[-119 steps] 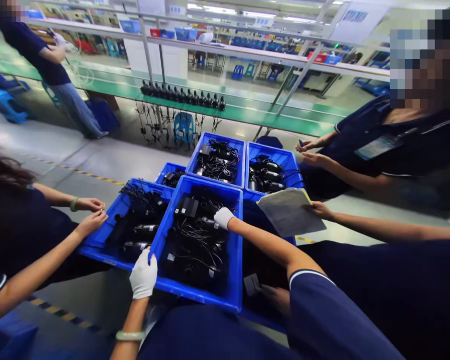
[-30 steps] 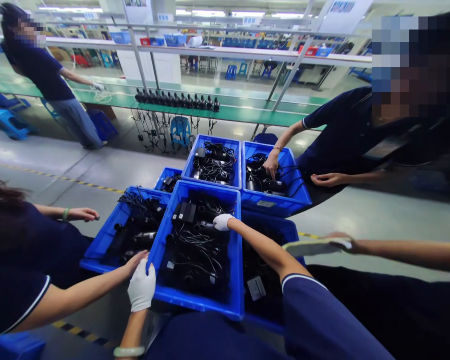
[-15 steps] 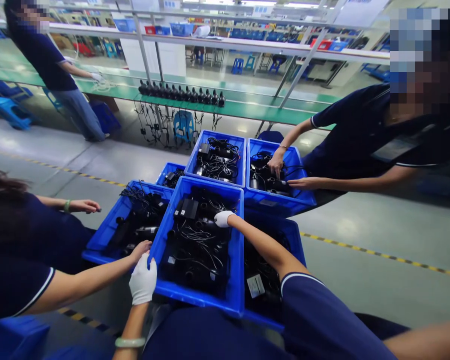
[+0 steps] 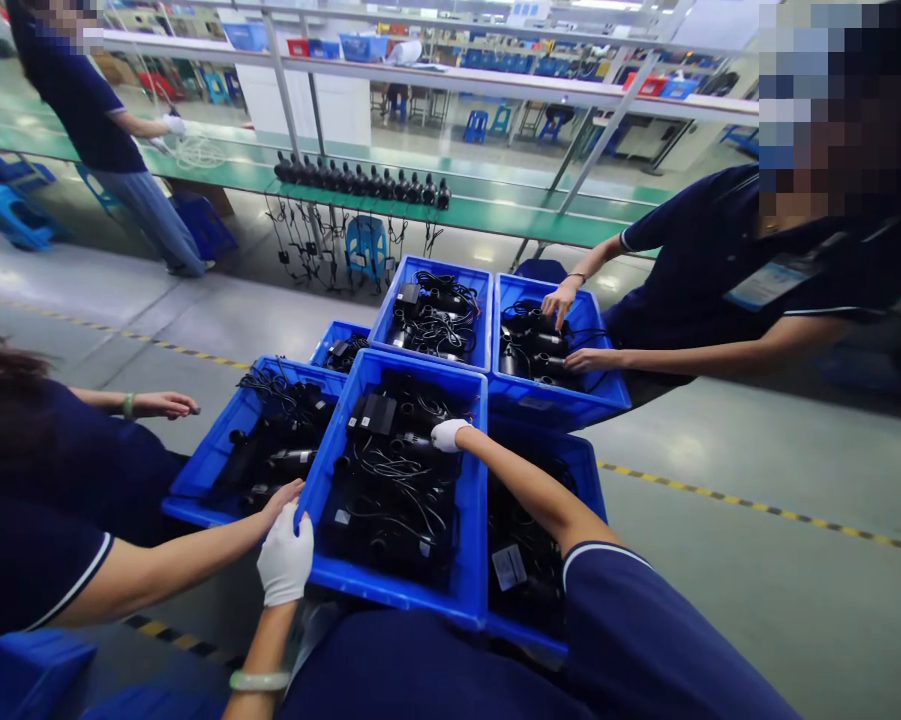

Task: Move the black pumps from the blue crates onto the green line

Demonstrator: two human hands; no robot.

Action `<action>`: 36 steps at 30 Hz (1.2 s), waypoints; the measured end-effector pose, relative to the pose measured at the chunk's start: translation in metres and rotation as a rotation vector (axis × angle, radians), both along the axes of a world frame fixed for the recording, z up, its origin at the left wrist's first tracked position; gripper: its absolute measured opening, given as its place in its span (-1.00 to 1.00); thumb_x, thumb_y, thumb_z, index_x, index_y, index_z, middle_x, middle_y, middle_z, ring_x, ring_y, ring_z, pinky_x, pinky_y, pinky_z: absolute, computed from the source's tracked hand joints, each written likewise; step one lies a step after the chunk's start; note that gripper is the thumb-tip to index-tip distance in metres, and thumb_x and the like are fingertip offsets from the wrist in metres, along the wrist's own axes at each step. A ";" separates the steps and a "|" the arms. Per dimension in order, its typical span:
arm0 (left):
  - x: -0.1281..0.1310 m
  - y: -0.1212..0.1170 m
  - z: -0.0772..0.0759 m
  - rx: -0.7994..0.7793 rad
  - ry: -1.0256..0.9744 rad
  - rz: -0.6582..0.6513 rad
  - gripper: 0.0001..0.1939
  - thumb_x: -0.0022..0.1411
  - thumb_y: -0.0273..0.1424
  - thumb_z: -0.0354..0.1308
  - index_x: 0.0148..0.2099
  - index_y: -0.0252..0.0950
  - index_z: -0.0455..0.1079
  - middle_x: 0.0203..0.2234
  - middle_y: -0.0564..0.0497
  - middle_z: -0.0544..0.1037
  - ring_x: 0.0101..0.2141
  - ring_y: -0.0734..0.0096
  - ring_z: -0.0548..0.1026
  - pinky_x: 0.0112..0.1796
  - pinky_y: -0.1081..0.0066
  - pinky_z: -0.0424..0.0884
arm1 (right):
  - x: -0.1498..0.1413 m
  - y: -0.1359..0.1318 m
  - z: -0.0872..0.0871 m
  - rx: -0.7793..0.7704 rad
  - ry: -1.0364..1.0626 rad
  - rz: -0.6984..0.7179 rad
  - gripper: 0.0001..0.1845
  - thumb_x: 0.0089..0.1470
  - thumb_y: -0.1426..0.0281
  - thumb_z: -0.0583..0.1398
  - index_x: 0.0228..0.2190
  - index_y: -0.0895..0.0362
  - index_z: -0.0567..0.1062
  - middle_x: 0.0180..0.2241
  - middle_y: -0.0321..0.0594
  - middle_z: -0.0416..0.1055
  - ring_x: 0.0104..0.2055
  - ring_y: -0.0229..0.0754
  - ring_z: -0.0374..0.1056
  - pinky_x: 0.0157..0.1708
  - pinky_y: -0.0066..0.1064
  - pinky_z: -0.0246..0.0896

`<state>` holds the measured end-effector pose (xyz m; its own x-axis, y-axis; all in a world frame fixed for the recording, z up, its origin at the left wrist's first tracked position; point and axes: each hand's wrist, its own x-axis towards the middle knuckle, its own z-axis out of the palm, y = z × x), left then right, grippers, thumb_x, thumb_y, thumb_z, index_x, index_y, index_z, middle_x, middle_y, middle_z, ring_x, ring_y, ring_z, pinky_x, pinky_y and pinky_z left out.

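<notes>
- my left hand (image 4: 285, 560): it wears a white glove. the fingers curl over the near rim of the front crate (image 4: 397, 590) and hold on to it.
- my right hand (image 4: 448, 435): it wears a white glove too. the fingers are mostly closed and lie on the black units (image 4: 375, 413) in that crate. i cannot tell if it has hold of one.
- black units: these are heaped in the front crate with thin black cords (image 4: 390, 490). more lie in the other blue crates.
- green bangle (image 4: 259, 680): it sits on the left wrist.
- left co-worker: a bare hand (image 4: 281, 497) touches the left crate (image 4: 217, 440), just beside my left hand. the other bare hand (image 4: 165, 404) is open above the floor.
- right co-worker: two bare hands (image 4: 562, 300) reach into the far right crate (image 4: 555, 405).
- crate with a white label (image 4: 508, 567): it sits under my right arm (image 4: 532, 495).
- far back: a person in a glove (image 4: 172, 125) stands at a green belt (image 4: 495, 225), where a row of black units (image 4: 360, 185) sits.
</notes>
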<state>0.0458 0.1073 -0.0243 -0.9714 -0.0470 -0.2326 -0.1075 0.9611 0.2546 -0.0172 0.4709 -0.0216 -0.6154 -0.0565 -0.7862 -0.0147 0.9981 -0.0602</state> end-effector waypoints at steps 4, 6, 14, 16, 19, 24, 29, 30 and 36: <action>0.000 0.000 0.001 0.008 -0.003 0.000 -0.65 0.26 -0.32 -0.04 0.05 -0.27 0.33 -0.26 -0.07 0.54 -0.34 0.25 0.49 -0.40 0.40 0.26 | -0.002 0.007 0.007 -0.038 0.057 -0.024 -0.60 0.17 0.28 -0.03 -0.05 0.08 0.45 -0.05 -0.12 0.41 -0.09 -0.15 0.37 -0.17 -0.44 0.22; 0.000 0.001 0.001 0.003 0.000 0.003 -0.65 0.26 -0.32 -0.04 0.05 -0.26 0.33 -0.28 -0.06 0.54 -0.34 0.26 0.49 -0.40 0.40 0.25 | -0.003 0.005 0.006 -0.024 0.058 -0.035 -0.59 0.17 0.29 -0.03 -0.06 0.11 0.46 -0.07 -0.06 0.41 -0.09 -0.12 0.37 -0.15 -0.40 0.22; 0.000 0.001 0.000 -0.018 0.001 -0.004 -0.66 0.26 -0.31 -0.05 0.04 -0.24 0.35 -0.27 -0.05 0.54 -0.40 0.26 0.48 -0.45 0.39 0.22 | -0.006 -0.007 -0.001 0.010 0.018 -0.027 -0.66 0.05 0.38 0.09 -0.16 0.20 0.53 -0.19 0.01 0.47 -0.16 -0.06 0.40 -0.17 -0.36 0.25; 0.000 0.001 0.000 -0.018 -0.009 0.006 -0.66 0.26 -0.30 -0.04 0.04 -0.23 0.35 -0.28 -0.06 0.54 -0.40 0.26 0.48 -0.45 0.39 0.23 | -0.007 -0.001 0.002 0.001 0.037 -0.026 -0.63 0.11 0.33 0.03 -0.11 0.13 0.50 -0.14 -0.05 0.46 -0.14 -0.10 0.40 -0.16 -0.37 0.24; 0.000 0.000 0.000 -0.009 -0.014 0.007 -0.65 0.27 -0.30 -0.05 0.05 -0.25 0.34 -0.27 -0.07 0.54 -0.38 0.24 0.48 -0.44 0.39 0.24 | -0.006 0.002 0.003 0.000 0.049 -0.026 -0.59 0.16 0.29 -0.03 -0.07 0.08 0.48 -0.10 -0.08 0.44 -0.11 -0.10 0.39 -0.14 -0.36 0.24; -0.001 -0.001 -0.001 -0.008 -0.003 -0.004 -0.65 0.27 -0.29 -0.06 0.05 -0.26 0.34 -0.25 -0.07 0.54 -0.35 0.22 0.49 -0.41 0.38 0.26 | -0.003 -0.010 -0.004 0.021 0.017 -0.024 -0.65 0.05 0.38 0.08 -0.16 0.21 0.53 -0.17 0.03 0.46 -0.15 -0.03 0.40 -0.18 -0.31 0.26; -0.001 0.000 -0.001 -0.003 0.006 -0.011 -0.64 0.28 -0.30 -0.07 0.07 -0.25 0.32 -0.27 -0.07 0.54 -0.38 0.24 0.48 -0.44 0.39 0.25 | -0.010 -0.004 0.001 0.012 0.045 -0.018 -0.63 0.09 0.34 0.04 -0.14 0.16 0.52 -0.15 0.00 0.45 -0.16 -0.07 0.41 -0.18 -0.32 0.25; -0.001 0.000 -0.001 -0.003 0.007 -0.013 -0.64 0.28 -0.30 -0.07 0.07 -0.25 0.32 -0.27 -0.07 0.53 -0.38 0.24 0.48 -0.44 0.39 0.25 | -0.012 -0.001 0.002 0.010 0.049 -0.014 -0.62 0.10 0.33 0.02 -0.13 0.15 0.52 -0.14 -0.01 0.45 -0.16 -0.08 0.41 -0.18 -0.33 0.25; -0.001 -0.001 -0.002 -0.030 -0.011 -0.003 -0.65 0.28 -0.27 -0.08 0.04 -0.24 0.34 -0.30 -0.05 0.54 -0.41 0.25 0.47 -0.47 0.41 0.22 | -0.013 0.002 -0.004 -0.001 0.015 0.021 -0.64 0.02 0.34 0.09 -0.19 0.17 0.55 -0.18 -0.01 0.47 -0.20 -0.06 0.42 -0.23 -0.34 0.27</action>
